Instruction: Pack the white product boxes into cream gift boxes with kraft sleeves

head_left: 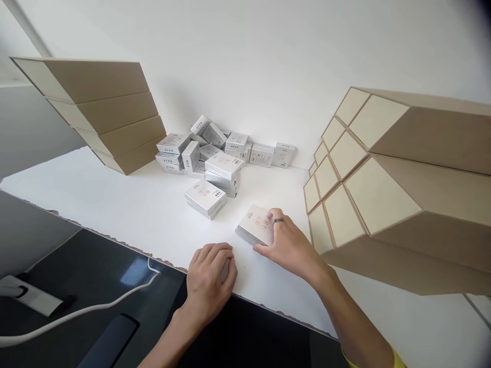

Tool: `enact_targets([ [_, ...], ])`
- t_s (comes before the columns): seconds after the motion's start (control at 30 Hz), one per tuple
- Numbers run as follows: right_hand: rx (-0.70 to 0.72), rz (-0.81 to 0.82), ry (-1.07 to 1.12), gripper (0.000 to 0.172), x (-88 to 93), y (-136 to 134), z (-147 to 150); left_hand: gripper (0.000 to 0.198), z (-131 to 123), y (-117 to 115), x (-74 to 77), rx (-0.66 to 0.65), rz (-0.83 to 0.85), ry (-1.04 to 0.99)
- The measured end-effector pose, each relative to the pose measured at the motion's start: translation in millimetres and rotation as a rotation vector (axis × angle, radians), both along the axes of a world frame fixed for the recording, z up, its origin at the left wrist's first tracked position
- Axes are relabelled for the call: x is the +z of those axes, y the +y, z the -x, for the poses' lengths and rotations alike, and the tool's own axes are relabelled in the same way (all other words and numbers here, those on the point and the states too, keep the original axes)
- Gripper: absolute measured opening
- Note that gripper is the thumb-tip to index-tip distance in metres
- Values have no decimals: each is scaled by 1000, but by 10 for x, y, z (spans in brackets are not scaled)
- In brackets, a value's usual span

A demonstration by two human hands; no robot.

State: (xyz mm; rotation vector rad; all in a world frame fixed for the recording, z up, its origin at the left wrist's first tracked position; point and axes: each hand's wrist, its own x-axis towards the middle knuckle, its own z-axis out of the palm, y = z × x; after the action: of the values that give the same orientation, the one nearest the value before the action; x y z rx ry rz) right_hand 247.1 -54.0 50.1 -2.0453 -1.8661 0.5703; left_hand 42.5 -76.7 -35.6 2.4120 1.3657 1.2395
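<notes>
A small white carton (253, 223) with orange print lies flat near the middle of the white table. My right hand (286, 237), with a ring on one finger, grips its right end, thumb at the near edge and fingers over the far side. To the left, my left hand (210, 271) rests at the table's front edge with its fingers curled in; I make out nothing in it. Beyond the hands, two stacked cartons (205, 197) sit in front of a taller stack (225, 166). Several more cartons (174, 143) are piled loosely behind, some tilted or on edge.
Several long brown boxes (111, 82) are stacked at the back left. A larger stack of similar boxes (387, 199) with cream ends stands close to my right arm. The table's front edge (153, 255) is chipped. Below it run a white cable (99, 306) and dark surfaces.
</notes>
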Motion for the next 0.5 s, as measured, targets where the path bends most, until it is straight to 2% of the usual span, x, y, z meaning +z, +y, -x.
enact_targets([
  [0.13, -65, -22, 6, 76, -68, -64, -14, 10, 22, -4, 22, -16, 65, 23],
  [0.23, -103, -6, 54, 84, -75, -183, -47, 10, 6, -15, 79, 57, 68, 10],
  [0.3, -130, 12, 147, 87, -59, -286, -80, 13, -12, -20, 159, 68, 173, -51],
  [0.37, -143, 13, 272, 87, -36, -389, -120, 29, -29, -8, 258, -20, 410, -161],
  [0.43, -132, 15, 399, 89, -17, -468, -162, 56, -48, 36, 342, -190, 671, -296],
  [0.5, -115, 43, 507, 89, -8, -508, -197, 76, -72, 109, 385, -338, 800, -373],
])
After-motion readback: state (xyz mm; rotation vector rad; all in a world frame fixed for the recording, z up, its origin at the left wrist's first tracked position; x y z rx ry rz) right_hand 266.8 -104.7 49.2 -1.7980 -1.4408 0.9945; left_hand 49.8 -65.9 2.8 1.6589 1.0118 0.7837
